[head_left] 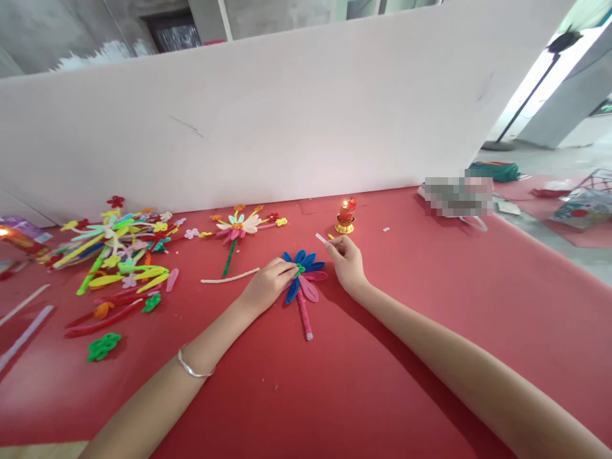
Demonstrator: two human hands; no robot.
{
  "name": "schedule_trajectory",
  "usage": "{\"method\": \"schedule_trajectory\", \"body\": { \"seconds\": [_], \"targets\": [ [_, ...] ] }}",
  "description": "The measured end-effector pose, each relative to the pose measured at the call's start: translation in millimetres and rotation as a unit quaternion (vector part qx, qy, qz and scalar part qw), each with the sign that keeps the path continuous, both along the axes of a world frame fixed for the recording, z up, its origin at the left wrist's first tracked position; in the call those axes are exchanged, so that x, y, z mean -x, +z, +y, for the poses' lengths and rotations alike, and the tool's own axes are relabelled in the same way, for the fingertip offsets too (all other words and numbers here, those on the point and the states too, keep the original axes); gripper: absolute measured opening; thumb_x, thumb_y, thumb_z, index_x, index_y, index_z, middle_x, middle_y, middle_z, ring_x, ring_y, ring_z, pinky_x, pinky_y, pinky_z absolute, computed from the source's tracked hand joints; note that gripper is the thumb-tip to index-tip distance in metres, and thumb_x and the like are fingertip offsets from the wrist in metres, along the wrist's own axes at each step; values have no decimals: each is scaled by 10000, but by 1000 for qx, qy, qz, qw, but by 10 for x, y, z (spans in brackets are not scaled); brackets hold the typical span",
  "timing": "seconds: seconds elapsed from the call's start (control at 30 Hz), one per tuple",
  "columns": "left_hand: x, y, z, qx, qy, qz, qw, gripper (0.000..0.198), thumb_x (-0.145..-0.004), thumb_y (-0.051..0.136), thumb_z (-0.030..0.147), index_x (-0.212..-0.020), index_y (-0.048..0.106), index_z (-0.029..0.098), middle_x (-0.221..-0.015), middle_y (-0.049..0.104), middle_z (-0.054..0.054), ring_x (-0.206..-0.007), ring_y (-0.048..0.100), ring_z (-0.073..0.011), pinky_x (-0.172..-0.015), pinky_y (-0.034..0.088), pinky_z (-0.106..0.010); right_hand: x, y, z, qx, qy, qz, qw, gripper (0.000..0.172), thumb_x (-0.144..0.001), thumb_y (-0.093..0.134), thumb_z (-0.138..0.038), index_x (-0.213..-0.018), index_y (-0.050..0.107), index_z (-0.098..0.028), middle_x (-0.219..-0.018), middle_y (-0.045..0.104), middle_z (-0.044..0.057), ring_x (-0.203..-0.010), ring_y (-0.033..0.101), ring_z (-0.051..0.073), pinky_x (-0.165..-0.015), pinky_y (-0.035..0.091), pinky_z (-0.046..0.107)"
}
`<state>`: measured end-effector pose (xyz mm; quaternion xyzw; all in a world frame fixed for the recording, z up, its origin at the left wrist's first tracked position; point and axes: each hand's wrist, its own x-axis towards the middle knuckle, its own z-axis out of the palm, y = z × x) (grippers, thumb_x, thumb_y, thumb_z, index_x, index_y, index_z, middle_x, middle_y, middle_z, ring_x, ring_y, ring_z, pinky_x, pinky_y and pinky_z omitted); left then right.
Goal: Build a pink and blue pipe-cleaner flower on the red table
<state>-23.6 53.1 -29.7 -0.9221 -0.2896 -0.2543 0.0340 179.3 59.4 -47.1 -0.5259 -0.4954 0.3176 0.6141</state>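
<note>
A pipe-cleaner flower [303, 273] with blue and pink petals and a pink stem lies on the red table [392, 357]. My left hand [268, 284] rests on its left side, fingertips pinched at the green centre. My right hand [348, 260] hovers just right of the flower, fingers pinched on a small white stick [321, 238] that points up and left. A small lit candle in a gold holder [345, 217] stands just behind my right hand.
A finished flower with white and pink petals [238, 228] and a loose white pipe cleaner [229, 276] lie left of my hands. A heap of colourful pipe-cleaner pieces [119, 248] fills the left side. A white board [268, 108] stands along the table's back edge.
</note>
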Motion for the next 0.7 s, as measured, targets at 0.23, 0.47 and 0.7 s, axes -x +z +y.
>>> {"method": "schedule_trajectory", "body": {
  "seconds": [0.23, 0.47, 0.7],
  "targets": [
    [8, 93, -26, -54, -17, 59, 997, 257, -910, 413, 214, -1016, 643, 169, -994, 641, -71, -914, 512, -186, -792, 474, -353, 16, 20, -4, 5, 8, -4, 1000, 143, -754, 515, -320, -691, 482, -196, -510, 308, -79, -496, 300, 80, -489, 244, 218],
    [26, 176, -111, -18, 53, 86, 995, 299, -869, 467, 348, -1032, 672, 204, -905, 515, -83, -858, 427, -201, -773, 406, -364, 24, -1, 19, -11, 14, -10, 1000, 129, -755, 507, -305, -691, 494, -194, -507, 298, -83, -492, 301, 78, -490, 244, 216],
    [-11, 191, -143, -19, 75, 126, 989, 344, -883, 423, 388, -1052, 670, 219, -840, 452, -69, -807, 371, -200, -736, 361, -351, 26, -5, 23, -19, 13, -11, 1000, 145, -760, 517, -322, -694, 495, -194, -512, 314, -79, -494, 307, 79, -491, 250, 216]
  ]
}}
